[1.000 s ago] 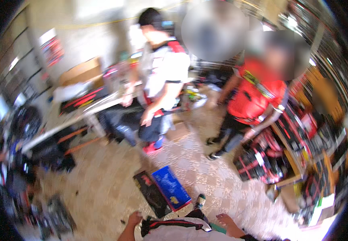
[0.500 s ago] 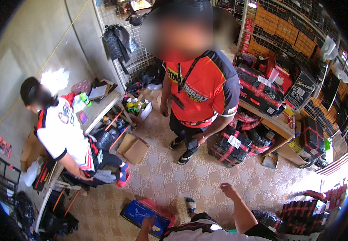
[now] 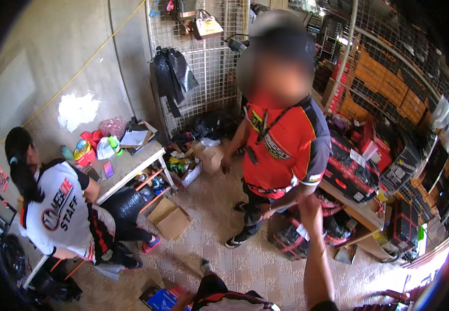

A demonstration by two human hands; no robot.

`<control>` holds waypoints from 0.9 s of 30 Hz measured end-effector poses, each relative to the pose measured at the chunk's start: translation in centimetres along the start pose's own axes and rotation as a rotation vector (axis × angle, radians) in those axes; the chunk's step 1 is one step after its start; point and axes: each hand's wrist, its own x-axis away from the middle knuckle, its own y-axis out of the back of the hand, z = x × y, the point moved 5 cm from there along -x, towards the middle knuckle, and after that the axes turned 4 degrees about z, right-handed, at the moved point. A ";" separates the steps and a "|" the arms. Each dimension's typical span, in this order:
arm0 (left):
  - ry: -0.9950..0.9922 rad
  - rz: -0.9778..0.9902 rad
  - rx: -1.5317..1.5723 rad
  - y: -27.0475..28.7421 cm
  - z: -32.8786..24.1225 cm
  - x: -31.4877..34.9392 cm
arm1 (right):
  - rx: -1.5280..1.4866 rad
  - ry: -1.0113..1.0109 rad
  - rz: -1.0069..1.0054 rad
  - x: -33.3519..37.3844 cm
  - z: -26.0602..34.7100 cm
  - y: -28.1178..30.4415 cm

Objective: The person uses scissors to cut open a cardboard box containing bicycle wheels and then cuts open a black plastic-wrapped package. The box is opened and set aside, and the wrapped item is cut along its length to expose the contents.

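We cannot tell the grip of our right hand [image 3: 307, 205]: the forearm rises from the lower edge of the view and the hand meets the hand [image 3: 272, 211] of the standing person in the red and black shirt [image 3: 281, 150], the contact area too small to resolve. Our left hand is hidden below the lower edge, near the blue box [image 3: 163, 299] lying on the tiled floor [image 3: 224, 259]. Black and red cases [image 3: 349, 173] rest on the low shelf just right of the standing person. A seated person in a white shirt [image 3: 59, 210] is at the left end of the table [image 3: 126, 168], whose top carries bottles, bags and papers. An open cardboard box [image 3: 170, 217] lies on the floor beside the table's front edge.
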 end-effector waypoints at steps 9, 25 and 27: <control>0.409 -0.179 0.224 19.5 13.9 -3.2 | 0.807 0.524 -0.296 -45.4 28.9 -3.0; -0.195 -0.090 -0.230 51.6 14.6 -46.1 | 1.277 0.228 -0.457 -52.5 20.8 -1.8; -0.216 0.067 -0.277 56.7 13.1 -52.2 | 1.321 0.052 -0.390 -51.4 19.5 -0.7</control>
